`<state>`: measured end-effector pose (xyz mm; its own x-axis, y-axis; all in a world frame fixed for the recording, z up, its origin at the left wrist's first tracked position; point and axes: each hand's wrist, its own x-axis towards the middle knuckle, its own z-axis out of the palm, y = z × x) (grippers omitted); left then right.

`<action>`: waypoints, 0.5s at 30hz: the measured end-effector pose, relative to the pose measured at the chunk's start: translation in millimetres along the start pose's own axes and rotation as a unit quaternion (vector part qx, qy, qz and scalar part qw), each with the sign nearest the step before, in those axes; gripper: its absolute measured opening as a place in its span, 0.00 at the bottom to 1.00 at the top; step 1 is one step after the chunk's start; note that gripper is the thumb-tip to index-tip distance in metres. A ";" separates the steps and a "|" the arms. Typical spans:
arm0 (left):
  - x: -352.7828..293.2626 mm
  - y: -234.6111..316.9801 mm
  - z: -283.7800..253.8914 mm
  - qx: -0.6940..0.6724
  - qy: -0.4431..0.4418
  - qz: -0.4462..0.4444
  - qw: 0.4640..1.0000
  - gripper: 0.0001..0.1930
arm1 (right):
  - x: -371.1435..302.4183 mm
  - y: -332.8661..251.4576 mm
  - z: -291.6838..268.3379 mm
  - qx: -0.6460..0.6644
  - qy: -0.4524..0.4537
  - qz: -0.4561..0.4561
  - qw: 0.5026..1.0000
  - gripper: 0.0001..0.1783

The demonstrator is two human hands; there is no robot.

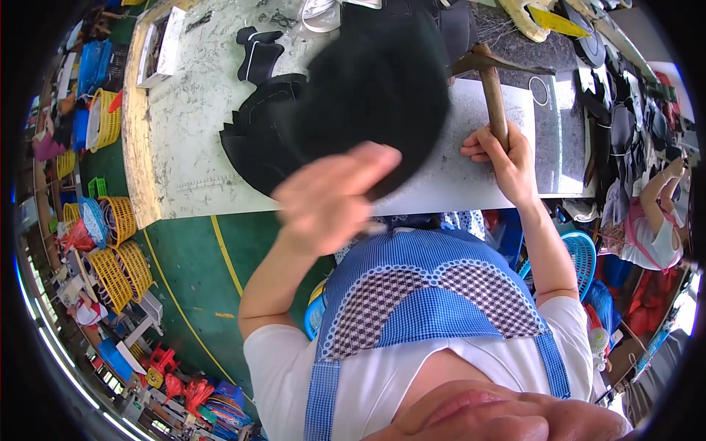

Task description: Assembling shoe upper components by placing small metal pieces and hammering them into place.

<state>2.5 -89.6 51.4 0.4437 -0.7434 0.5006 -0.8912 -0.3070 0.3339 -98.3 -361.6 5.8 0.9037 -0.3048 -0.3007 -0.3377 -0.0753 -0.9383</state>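
Note:
My left hand (331,195), smeared by motion, grips the lower edge of a large black cut piece (375,88). That piece is blurred too and raised over the table; my thumb's place is unclear. Beneath and to its left lie more black cut pieces (257,140) with notched edges. In my right hand (507,158) is a hammer (494,95), my fingers closed around its wooden handle. Its long thin metal head points away from me, above a white board (471,110) on the table.
A small black part (259,55) tied with white lies farther left, near a white tray (162,48) at the corner. A yellow-handled tool (559,22) and black straps (625,125) crowd the right. Yellow baskets (118,272) stand on the left floor; another person (654,228) works at right.

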 end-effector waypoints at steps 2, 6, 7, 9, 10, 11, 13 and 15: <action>-15.5 6.9 44.8 -0.094 -0.018 0.047 0.994 0.08 | -1.3 -1.1 3.0 0.047 0.027 0.015 0.998 0.14; -9.0 -8.5 40.2 -0.190 -0.029 -0.016 0.981 0.08 | -6.4 -5.9 -14.9 -0.036 0.051 -0.022 0.998 0.13; -2.7 -18.8 36.3 -0.176 0.020 -0.024 0.984 0.13 | -9.6 -14.3 -15.3 -0.065 0.068 -0.038 0.995 0.13; 13.7 -41.9 28.5 -0.100 0.075 -0.116 0.985 0.09 | -11.3 -31.4 -22.9 -0.117 0.017 -0.043 0.992 0.12; 21.8 -48.3 24.7 -0.170 0.068 -0.213 0.960 0.10 | -9.2 -40.3 -22.6 -0.117 0.015 -0.042 0.992 0.12; 29.4 -54.0 22.5 -0.238 0.059 -0.305 0.920 0.11 | -6.7 -48.8 -19.8 -0.176 -0.033 -0.020 0.984 0.11; 40.5 -63.7 31.9 -0.339 0.035 -0.358 0.869 0.13 | -3.0 -52.0 -9.9 -0.234 -0.081 0.004 0.969 0.11; 42.3 -67.5 58.5 -0.529 0.052 -0.333 0.779 0.12 | -1.0 -49.5 -0.8 -0.233 -0.103 -0.044 0.966 0.10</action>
<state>75.8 -135.1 3.3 0.8284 -0.5597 -0.0221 0.0922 0.0974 0.9910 -82.6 -358.4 52.7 0.9513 -0.0856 -0.2960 -0.2955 -0.5261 -0.7974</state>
